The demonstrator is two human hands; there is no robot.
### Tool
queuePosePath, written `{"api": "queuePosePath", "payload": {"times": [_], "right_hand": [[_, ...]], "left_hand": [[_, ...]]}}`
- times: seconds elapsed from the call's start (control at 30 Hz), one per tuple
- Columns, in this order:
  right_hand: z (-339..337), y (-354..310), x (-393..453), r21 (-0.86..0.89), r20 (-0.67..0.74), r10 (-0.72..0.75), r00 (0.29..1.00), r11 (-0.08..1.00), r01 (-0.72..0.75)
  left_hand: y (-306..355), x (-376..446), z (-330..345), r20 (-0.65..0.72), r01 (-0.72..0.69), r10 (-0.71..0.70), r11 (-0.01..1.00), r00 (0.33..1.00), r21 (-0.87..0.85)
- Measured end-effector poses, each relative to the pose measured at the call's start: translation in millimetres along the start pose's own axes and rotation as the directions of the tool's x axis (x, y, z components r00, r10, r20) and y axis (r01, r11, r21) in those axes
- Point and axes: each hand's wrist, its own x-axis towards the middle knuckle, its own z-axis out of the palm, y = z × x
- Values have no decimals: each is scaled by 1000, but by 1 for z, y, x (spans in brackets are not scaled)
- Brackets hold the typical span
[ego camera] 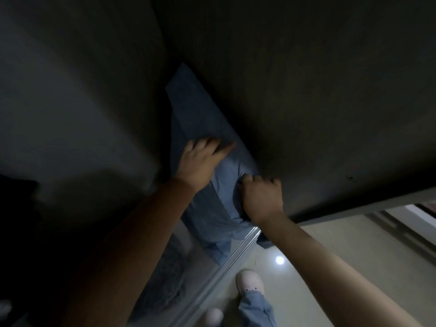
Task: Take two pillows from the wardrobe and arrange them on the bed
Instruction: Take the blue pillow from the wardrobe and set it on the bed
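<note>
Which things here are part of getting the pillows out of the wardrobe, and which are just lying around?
Part of the job:
blue pillow
left hand, spread on the pillow
right hand, gripping its fabric
wardrobe
sliding door track

Just lying about:
grey fluffy fabric on the wardrobe floor

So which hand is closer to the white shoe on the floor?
The right hand. It grips the blue pillow low down, just above the white shoe. The left hand rests higher on the pillow, farther away.
</note>
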Motion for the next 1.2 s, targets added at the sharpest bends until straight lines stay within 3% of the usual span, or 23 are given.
{"api": "queuePosePath", "payload": {"times": [0.1, 0.2, 0.33, 0.47, 0.53, 0.6, 0.7, 0.77, 1.03, 1.13, 1.2], "right_hand": [[-3, -6, -24, -46, -151, -51, 987, 998, 44], [-9, -9, -62, 42, -191, -117, 975, 991, 127], [-16, -22, -135, 29, -138, -130, 982, 990, 136], [-33, -21, -199, -28, -133, -158, 978, 987, 156], [-45, -13, -230, -75, -133, -163, 978, 985, 155], [-61, -1, -263, -114, -103, -132, 986, 986, 120], [-86, 34, -309, -166, -111, -46, 993, 986, 27], [-102, 64, -330, -207, -147, 6, 989, 978, -36], [-139, 216, -386, -190, -301, 139, 943, 961, -202], [-167, 282, -372, -181, -431, 164, 887, 947, -264], [-191, 320, -349, -131, -532, 157, 832, 956, -264]], "left_hand": [[4, -11, -12, -35, -158, 164, 979, 986, 128], [8, -25, -26, 51, -295, 291, 950, 955, 102], [30, -60, -25, 214, -471, 440, 873, 872, 127], [65, -97, -27, 338, -550, 514, 835, 788, 14], [91, -107, -38, 301, -688, 651, 725, 697, 26], [124, -114, -52, 131, -833, 823, 541, 553, 114], [176, -121, -60, -13, -925, 927, 374, 374, 65], [212, -118, -62, -79, -939, 939, 339, 335, 52], [366, -70, -87, -136, -931, 922, 357, 364, -73], [412, -33, -108, -235, -902, 875, 431, 424, -24], [434, -7, -121, -284, -855, 814, 517, 506, -43]]}}
